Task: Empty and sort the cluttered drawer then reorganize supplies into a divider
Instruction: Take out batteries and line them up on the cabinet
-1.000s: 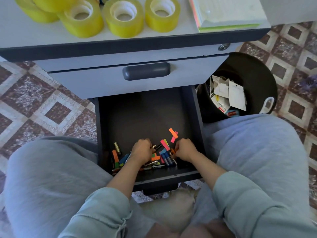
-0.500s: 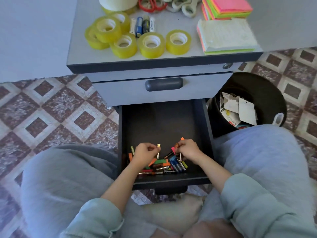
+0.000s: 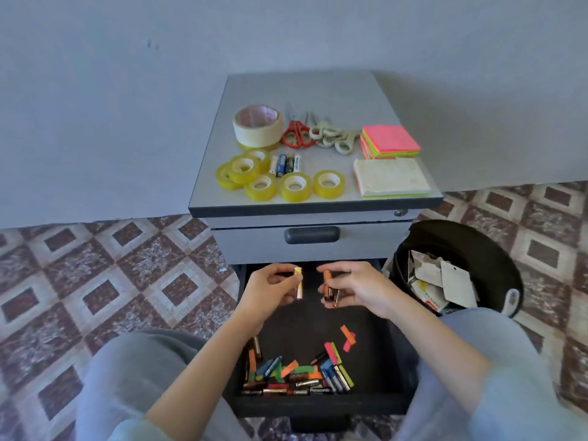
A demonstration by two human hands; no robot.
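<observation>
The left hand [image 3: 270, 289] pinches a slim gold-and-silver battery [image 3: 298, 284] between thumb and curled fingers and holds it roughly upright near the centre of the frame. Just to its right, not touching it, the right hand [image 3: 361, 289] grips a small bundle of orange-and-black batteries [image 3: 330, 289], with the fingers curled round them and the thumb on top. How many are in the bundle I cannot tell.

The palms face each other above the rear half of the open drawer [image 3: 318, 405]. The bare forearms slant down toward the lower left and lower right of the frame.

Below the hands, at the front of the drawer, loose batteries [image 3: 286, 390] lie heaped with coloured paper tabs [image 3: 348, 337].

Above the hands, the cabinet top [image 3: 305, 90] carries:
- yellow tape rolls [image 3: 294, 186]
- a wide tape roll [image 3: 257, 128]
- four sorted batteries [image 3: 286, 163] lying side by side
- scissors [image 3: 296, 135]
- sticky-note pads [image 3: 389, 141]

At centre right stands a black bin [image 3: 471, 241] holding paper scraps.
</observation>
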